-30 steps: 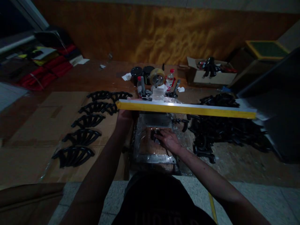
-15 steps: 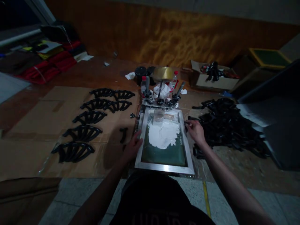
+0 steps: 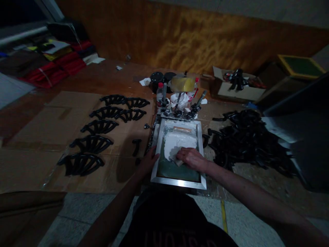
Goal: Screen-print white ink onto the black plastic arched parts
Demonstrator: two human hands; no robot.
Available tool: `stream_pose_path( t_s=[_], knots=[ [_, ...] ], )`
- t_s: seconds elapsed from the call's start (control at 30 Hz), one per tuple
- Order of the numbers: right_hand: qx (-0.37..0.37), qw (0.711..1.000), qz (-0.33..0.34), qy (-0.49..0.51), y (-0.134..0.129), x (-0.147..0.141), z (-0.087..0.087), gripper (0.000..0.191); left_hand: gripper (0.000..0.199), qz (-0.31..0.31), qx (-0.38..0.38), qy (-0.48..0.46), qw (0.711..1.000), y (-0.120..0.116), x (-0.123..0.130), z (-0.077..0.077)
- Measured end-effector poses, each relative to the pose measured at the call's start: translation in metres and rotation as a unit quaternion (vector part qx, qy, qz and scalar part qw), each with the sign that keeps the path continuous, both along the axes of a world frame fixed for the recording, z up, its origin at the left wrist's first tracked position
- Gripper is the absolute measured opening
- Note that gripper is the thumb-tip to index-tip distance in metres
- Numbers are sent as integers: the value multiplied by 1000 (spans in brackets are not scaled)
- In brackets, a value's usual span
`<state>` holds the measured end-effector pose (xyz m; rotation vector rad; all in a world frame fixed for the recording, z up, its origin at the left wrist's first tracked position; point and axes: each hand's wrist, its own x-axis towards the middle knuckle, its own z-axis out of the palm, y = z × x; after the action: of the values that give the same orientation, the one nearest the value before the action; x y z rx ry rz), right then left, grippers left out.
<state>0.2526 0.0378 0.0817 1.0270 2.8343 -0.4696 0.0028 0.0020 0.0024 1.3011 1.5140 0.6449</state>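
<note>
A metal-edged screen printing frame (image 3: pixel 180 184) lies in front of me, with white ink (image 3: pixel 189 140) spread over its green mesh (image 3: pixel 167 171). My right hand (image 3: pixel 191 158) is closed on a flat, pale scraper (image 3: pixel 178 160), held over the near edge of the ink. At the frame's left side my left hand (image 3: pixel 150 160) grips the metal edge with its fingertips. A wooden strip (image 3: pixel 182 129) rests across the far end of the mesh. Just right of the frame sits a curved black piece (image 3: pixel 205 140); another black handle-like piece (image 3: pixel 136 146) lies to the left.
Rows of black curved pieces (image 3: pixel 99 144) lie on cardboard at left. A heap of similar pieces (image 3: pixel 249 140) is at right. Clamps (image 3: pixel 177 111), a red-capped bottle (image 3: pixel 159 92) and black tubs (image 3: pixel 156 79) stand behind the frame. An open box (image 3: pixel 239 90) sits farther right.
My right hand has moved left from beside the frame to over the mesh and taken hold of the scraper, which lay at the far end. My left hand stays at the frame's left edge.
</note>
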Motion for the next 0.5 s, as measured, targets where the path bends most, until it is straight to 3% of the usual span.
stream_pose_path(
  t_s=[0.17,0.3,0.4,0.5],
  knots=[
    [72,995,-72,11,-3,-6,-10,20,64,0,6,-16,1000,-1,0,2],
    [64,998,-15,-3,-25,-1,-22,25,65,8,0,-28,1000,-1,1,3],
    [43,998,-41,-1,-17,-4,-11,28,66,11,-4,-35,999,-1,0,10],
    [61,988,-144,16,24,-17,15,44,71,14,-17,-54,998,0,-4,31]
  ],
)
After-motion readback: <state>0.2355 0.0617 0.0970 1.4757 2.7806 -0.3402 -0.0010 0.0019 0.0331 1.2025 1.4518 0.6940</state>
